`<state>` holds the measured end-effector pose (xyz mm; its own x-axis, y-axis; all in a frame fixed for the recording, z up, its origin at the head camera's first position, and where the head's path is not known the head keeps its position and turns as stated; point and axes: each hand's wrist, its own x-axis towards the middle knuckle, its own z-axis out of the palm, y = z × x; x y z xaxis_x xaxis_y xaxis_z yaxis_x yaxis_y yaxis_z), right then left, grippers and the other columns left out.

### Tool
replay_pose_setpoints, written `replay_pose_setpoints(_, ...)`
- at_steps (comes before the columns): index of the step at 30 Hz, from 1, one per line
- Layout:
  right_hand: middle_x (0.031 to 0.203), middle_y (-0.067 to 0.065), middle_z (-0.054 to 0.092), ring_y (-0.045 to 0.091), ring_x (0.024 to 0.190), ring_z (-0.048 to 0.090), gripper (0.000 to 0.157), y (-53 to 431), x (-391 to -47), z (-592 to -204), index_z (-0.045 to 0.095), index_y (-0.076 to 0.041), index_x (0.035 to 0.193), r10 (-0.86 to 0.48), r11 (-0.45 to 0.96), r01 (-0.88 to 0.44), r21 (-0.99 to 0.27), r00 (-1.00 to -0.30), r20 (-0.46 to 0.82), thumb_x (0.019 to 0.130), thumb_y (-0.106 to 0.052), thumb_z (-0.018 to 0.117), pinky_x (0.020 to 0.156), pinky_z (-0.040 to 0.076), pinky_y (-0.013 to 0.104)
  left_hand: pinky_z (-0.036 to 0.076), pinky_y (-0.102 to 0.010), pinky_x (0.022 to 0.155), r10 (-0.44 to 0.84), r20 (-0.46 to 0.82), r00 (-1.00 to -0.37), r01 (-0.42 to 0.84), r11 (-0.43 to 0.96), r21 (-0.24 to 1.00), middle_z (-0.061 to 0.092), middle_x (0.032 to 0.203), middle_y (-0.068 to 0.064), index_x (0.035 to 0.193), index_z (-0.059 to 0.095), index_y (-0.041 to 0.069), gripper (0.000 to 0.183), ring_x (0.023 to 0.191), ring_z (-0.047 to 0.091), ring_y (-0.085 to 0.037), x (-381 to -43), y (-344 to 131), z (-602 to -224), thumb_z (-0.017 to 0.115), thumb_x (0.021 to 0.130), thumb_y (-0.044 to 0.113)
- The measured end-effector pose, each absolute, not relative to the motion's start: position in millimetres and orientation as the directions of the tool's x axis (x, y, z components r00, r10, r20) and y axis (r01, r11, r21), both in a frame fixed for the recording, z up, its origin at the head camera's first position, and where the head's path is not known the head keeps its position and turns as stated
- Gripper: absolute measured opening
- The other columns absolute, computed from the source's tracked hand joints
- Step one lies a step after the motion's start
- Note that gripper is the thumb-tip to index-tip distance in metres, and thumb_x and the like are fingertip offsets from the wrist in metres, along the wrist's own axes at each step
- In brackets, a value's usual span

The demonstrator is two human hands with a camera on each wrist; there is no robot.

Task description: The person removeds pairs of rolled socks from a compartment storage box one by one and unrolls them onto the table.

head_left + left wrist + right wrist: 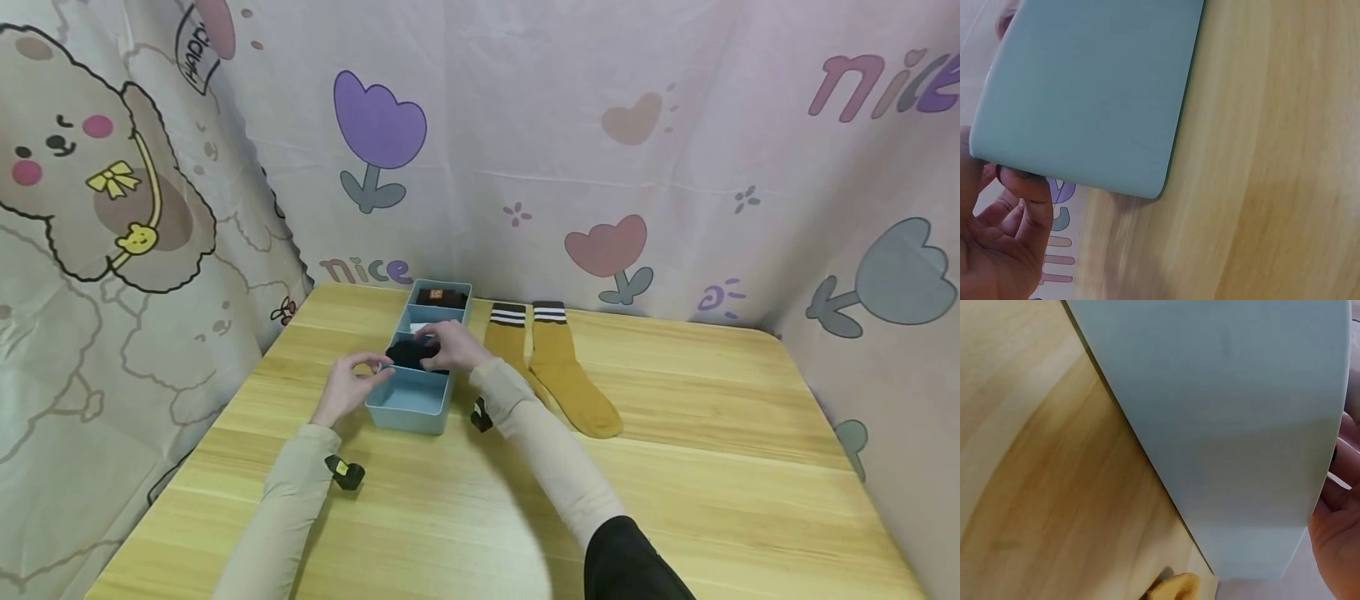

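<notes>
A long blue-grey divided box stands on the table with its compartments in a row. A black bundled sock fills the compartment just behind the front one. My right hand reaches over the box's right side, thumb and fingers about the black bundle. At the left rim is my left hand, its index finger and thumb apart at the bundle's left edge. In both wrist views the box's outer walls hide most of the fingertips and the bundle.
A dark brown bundle sits in the farthest compartment, with something white in the one before it. Two mustard socks with striped dark cuffs lie flat to the box's right. A printed curtain hangs behind the wooden table.
</notes>
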<state>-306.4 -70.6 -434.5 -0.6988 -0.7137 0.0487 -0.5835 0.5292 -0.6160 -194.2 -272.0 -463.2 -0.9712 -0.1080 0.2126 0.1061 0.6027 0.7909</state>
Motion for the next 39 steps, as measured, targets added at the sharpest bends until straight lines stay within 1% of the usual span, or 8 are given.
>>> replay_pose_setpoints(3,0.126,0.013,0.072,0.024,0.11,0.071,0.042,-69,-305,-436,0.068,-0.008,0.126,-0.709,0.494,-0.576,-0.651,-0.7,0.082,0.085,-0.015,0.079,0.1,0.056,0.036,0.049,-0.016,0.073,-0.111,0.203,-0.973,0.093,0.616,0.782,0.065,0.095,-0.01,0.105,0.076,0.006,0.019,0.094,0.057,-0.021,-193,-273,-463,0.075,0.091,0.018)
replay_pose_setpoints(8,0.123,0.015,0.072,0.026,0.109,0.069,0.039,-65,-302,-438,0.069,-0.007,0.124,-0.662,0.427,-0.516,-0.742,-0.738,0.132,0.086,-0.011,0.076,0.1,0.055,0.038,0.05,-0.018,0.078,-0.095,0.211,-0.973,0.103,0.637,0.764,0.069,0.098,-0.013,0.106,0.075,0.004,0.021,0.097,0.06,-0.022,-193,-274,-463,0.075,0.091,0.019)
replay_pose_setpoints(12,0.126,0.016,0.071,0.028,0.115,0.067,0.037,-60,-299,-437,0.068,-0.006,0.123,-0.587,0.319,-0.446,-0.836,-0.786,0.195,0.086,-0.007,0.073,0.101,0.055,0.038,0.05,-0.016,0.075,-0.077,0.227,-0.971,0.126,0.64,0.758,0.069,0.096,-0.015,0.104,0.075,0.003,0.019,0.094,0.061,-0.023,-194,-273,-463,0.075,0.09,0.016)
replay_pose_setpoints(18,0.126,0.019,0.07,0.027,0.112,0.066,0.038,-48,-292,-433,0.068,-0.006,0.125,-0.462,0.132,-0.318,-0.939,-0.858,0.225,0.086,-0.005,0.068,0.094,0.056,0.033,0.047,-0.018,0.058,-0.031,0.251,-0.967,0.161,0.691,0.704,0.065,0.091,-0.013,0.104,0.075,0.003,0.018,0.07,0.057,-0.015,-195,-272,-459,0.074,0.09,0.014)
replay_pose_setpoints(21,0.126,0.02,0.068,0.023,0.107,0.065,0.038,-39,-289,-432,0.067,-0.006,0.126,-0.414,0.04,-0.265,-0.963,-0.882,0.226,0.088,-0.004,0.066,0.088,0.056,0.028,0.049,-0.023,0.059,0.01,0.247,-0.969,0.173,0.742,0.648,0.065,0.093,-0.014,0.107,0.075,0.002,0.019,0.069,0.058,-0.015,-195,-272,-455,0.072,0.092,0.015)
replay_pose_setpoints(24,0.125,0.024,0.067,0.019,0.103,0.065,0.037,-29,-285,-431,0.065,-0.002,0.127,-0.385,-0.028,-0.252,-0.967,-0.89,0.243,0.09,-0.002,0.064,0.084,0.056,0.025,0.054,-0.033,0.068,0.058,0.237,-0.97,0.19,0.79,0.583,0.068,0.1,-0.018,0.11,0.074,0.001,0.022,0.078,0.063,-0.022,-196,-271,-450,0.07,0.094,0.016)
replay_pose_setpoints(29,0.124,0.029,0.066,0.016,0.1,0.066,0.039,-10,-279,-434,0.063,0.004,0.128,-0.373,-0.06,-0.281,-0.958,-0.884,0.283,0.09,0.002,0.062,0.082,0.057,0.024,0.053,-0.046,0.077,0.127,0.214,-0.969,0.218,0.844,0.489,0.068,0.106,-0.02,0.111,0.072,0.002,0.022,0.086,0.064,-0.029,-200,-268,-445,0.068,0.096,0.018)
replay_pose_setpoints(39,0.126,0.036,0.062,0.007,0.094,0.063,0.041,21,-274,-447,0.06,0.009,0.131,-0.393,-0.058,-0.278,-0.959,-0.877,0.278,0.09,0.007,0.061,0.077,0.055,0.018,0.052,-0.048,0.079,0.141,0.217,-0.966,0.23,0.852,0.471,0.068,0.107,-0.019,0.108,0.071,0.002,0.021,0.09,0.063,-0.03,-203,-268,-447,0.07,0.094,0.019)
